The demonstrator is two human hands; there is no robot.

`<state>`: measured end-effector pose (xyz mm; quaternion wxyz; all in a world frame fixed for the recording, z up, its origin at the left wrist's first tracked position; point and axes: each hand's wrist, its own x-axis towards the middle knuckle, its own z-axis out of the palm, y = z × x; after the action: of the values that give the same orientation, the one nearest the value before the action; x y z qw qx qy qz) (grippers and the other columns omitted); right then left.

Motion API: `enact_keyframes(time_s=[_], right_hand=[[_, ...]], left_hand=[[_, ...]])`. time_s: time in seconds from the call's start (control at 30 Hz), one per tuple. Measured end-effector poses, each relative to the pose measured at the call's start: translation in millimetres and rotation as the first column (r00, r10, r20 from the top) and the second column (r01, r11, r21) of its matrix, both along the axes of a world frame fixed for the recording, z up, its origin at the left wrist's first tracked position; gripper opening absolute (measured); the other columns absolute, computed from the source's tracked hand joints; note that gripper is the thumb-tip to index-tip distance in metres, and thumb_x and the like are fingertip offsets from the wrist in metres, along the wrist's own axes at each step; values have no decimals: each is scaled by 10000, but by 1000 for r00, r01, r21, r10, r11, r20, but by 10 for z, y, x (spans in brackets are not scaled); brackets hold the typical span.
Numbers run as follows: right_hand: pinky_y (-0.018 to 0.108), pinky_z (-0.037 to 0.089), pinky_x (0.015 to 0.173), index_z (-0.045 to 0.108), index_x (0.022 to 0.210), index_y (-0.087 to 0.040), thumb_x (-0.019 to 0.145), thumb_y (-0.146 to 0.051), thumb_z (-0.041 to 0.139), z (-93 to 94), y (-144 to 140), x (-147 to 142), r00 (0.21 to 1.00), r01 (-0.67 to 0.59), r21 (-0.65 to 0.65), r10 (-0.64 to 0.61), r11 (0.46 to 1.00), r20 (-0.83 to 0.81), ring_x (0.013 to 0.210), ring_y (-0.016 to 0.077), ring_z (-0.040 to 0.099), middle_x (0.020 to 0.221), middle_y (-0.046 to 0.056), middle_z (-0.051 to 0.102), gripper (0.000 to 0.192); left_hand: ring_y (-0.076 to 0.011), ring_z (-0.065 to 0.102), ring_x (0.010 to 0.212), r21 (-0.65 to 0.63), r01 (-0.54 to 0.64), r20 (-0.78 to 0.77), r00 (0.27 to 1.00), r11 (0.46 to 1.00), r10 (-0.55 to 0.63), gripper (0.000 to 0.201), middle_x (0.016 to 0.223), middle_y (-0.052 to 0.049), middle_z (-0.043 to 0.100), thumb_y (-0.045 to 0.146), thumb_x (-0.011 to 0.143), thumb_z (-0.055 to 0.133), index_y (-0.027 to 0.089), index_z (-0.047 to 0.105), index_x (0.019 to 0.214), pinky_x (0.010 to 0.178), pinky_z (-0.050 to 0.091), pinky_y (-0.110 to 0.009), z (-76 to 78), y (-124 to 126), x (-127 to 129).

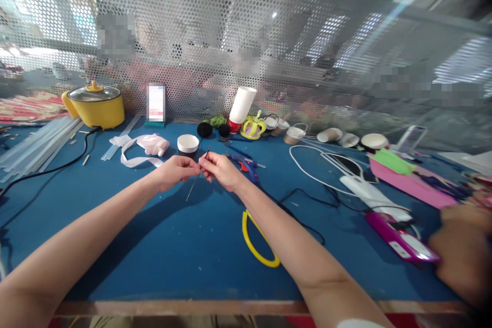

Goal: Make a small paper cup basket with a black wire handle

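Both hands meet over the middle of the blue table. My left hand [177, 171] is closed in a pinch, fingertips touching those of my right hand [220, 170]. Between them is a thin dark strand [208, 153], its upper tip poking above the right fingers; its exact kind is too small to tell. A fine pale line [190, 190] slants down below the fingertips. Just behind the hands stands a white paper cup [188, 142] with a dark lower part. Beside my right hand lies a blue glue gun [249, 168]. A yellow curved tube [255, 246] lies under my right forearm.
At the left are a yellow electric pot [103, 113] and clear glue sticks [42, 146]. White ribbon [130, 161] lies near. A cup stack [242, 105] leans behind. Rightward are a white power strip [372, 197], cables, a purple device [402, 241] and another person's blurred arm [461, 251].
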<state>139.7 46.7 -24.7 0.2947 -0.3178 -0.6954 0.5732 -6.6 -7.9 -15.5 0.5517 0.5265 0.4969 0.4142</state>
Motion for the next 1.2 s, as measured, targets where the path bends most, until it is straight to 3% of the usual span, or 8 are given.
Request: enact_keyframes(time_s=[0.2, 0.4, 0.57, 0.73, 0.8, 0.9, 1.2], right_hand=[[201, 320, 414, 433, 653, -176, 741, -486, 525, -37, -4, -5, 985, 108, 201, -132, 974, 110, 402, 68, 400, 455, -67, 439, 336], [214, 303, 429, 448, 631, -176, 734, -477, 534, -60, -1, -10, 965, 165, 304, -217, 938, 146, 414, 82, 396, 439, -63, 430, 330], [209, 296, 413, 425, 615, -179, 723, -469, 550, -37, -27, -21, 970, 171, 232, -206, 957, 133, 408, 73, 379, 445, -69, 412, 334], [202, 360, 424, 470, 735, -177, 678, -499, 585, 14, -26, -14, 999, -14, 14, 15, 1000, -49, 473, 74, 444, 583, -49, 482, 347], [199, 366, 428, 471, 725, -174, 659, -501, 603, 16, -16, -11, 997, -39, -16, 38, 999, -71, 483, 70, 448, 594, -45, 486, 359], [198, 359, 424, 454, 691, -175, 677, -506, 585, -1, -9, -10, 1000, 11, 11, -11, 1000, -9, 454, 67, 429, 536, -54, 461, 357], [208, 342, 429, 424, 661, -182, 775, -471, 485, -35, -9, -4, 983, 87, 258, -125, 962, 136, 403, 74, 423, 469, -59, 453, 316]], left_hand=[[-61, 327, 493, 116, -54, -161, 984, 992, 73, 180, 522, 43, 438, 289, 603, 593, 115, 562, 641, 472, 212, -210, -33, 21, 8], [-81, 381, 524, 169, -76, -227, 967, 983, 114, 164, 544, 28, 475, 290, 604, 563, 127, 564, 624, 493, 262, -214, -67, 24, 24], [-72, 356, 505, 161, -53, -215, 973, 986, 88, 158, 534, 37, 457, 287, 612, 557, 130, 556, 620, 480, 241, -212, -48, 9, 35], [-56, 308, 465, 46, -15, -85, 996, 999, 19, 183, 494, 49, 414, 304, 606, 585, 131, 527, 599, 463, 209, -217, 3, -3, 11], [-54, 301, 454, 19, 0, -48, 999, 1000, 1, 190, 482, 52, 403, 308, 605, 593, 134, 519, 588, 458, 201, -219, 15, -4, 4], [-54, 298, 454, 40, -6, -81, 997, 999, 10, 174, 477, 55, 400, 290, 606, 599, 129, 534, 592, 455, 193, -218, 13, 1, 2], [-73, 370, 513, 142, -44, -216, 973, 989, 74, 155, 545, 34, 465, 266, 613, 571, 115, 568, 650, 485, 248, -213, -32, 12, 22]])
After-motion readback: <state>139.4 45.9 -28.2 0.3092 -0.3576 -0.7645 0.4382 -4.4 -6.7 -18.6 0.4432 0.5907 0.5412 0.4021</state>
